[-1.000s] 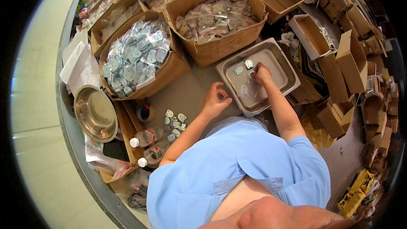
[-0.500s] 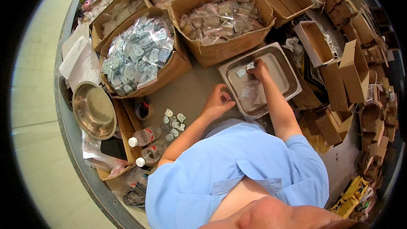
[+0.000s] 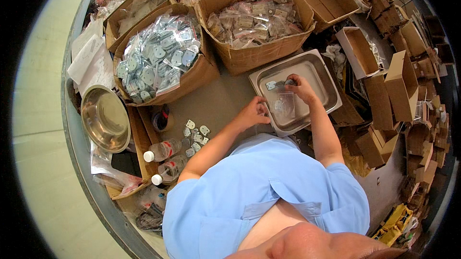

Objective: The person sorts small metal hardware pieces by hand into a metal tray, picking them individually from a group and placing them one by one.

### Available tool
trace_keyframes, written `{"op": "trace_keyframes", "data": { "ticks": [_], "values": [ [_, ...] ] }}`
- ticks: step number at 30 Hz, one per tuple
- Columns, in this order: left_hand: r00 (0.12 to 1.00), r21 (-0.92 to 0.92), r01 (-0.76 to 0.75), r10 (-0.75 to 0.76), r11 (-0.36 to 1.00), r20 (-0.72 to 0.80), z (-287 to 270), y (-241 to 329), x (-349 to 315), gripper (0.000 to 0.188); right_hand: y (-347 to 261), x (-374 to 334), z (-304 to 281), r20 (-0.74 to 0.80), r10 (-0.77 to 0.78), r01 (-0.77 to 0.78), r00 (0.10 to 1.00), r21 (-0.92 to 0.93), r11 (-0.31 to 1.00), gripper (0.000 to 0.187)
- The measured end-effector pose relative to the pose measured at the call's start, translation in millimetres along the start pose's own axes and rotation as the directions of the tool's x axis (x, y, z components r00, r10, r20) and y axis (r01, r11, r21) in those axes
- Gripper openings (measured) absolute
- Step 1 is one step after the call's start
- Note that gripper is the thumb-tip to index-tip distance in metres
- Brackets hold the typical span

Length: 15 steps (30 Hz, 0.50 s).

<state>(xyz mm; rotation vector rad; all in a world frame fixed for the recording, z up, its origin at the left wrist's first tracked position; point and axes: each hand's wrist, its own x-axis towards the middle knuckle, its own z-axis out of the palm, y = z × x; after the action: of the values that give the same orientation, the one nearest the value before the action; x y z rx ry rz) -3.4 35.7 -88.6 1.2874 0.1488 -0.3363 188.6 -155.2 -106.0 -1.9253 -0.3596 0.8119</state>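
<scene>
My right hand (image 3: 302,89) is inside a shallow steel pan (image 3: 331,84), its fingers closed around a small stack of metal plates (image 3: 290,82). Just left of that stack a loose metal plate (image 3: 271,85) lies on the pan floor. Below it in the pan rests a clear plastic bag (image 3: 285,104), flat and seemingly unfilled. My left hand (image 3: 255,112) hovers by the pan's near left rim, fingers bent and apart, with nothing visible between them. A loose pile of similar plates (image 3: 196,137) lies on the worktop beside my left forearm.
At the far left a cardboard box (image 3: 201,74) brims with bagged metal plates. Another box (image 3: 269,50) holds bagged brownish parts. A round steel bowl (image 3: 106,119), two plastic bottles (image 3: 168,149) and a tape roll (image 3: 162,119) sit at left. Cardboard boxes (image 3: 401,86) crowd the right.
My right hand has drawn slightly back toward me, now showing the stack of plates in its fingers. My left hand's fingers have loosened from a ring shape.
</scene>
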Motion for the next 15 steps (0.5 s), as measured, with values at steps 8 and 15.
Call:
{"op": "trace_keyframes", "data": {
  "ticks": [8,15],
  "values": [
    [0.984,-0.026,0.058,-0.052,0.998,0.168,8,20,9,0.059,-105,-70,31,0.404,-0.456,0.588,0.793,-0.309,0.748,0.022],
    [0.970,-0.166,0.091,-0.050,0.982,0.238,11,22,-16,0.057,-93,-68,27,0.311,-0.300,0.295,0.902,0.064,0.953,0.032]
  ]
}}
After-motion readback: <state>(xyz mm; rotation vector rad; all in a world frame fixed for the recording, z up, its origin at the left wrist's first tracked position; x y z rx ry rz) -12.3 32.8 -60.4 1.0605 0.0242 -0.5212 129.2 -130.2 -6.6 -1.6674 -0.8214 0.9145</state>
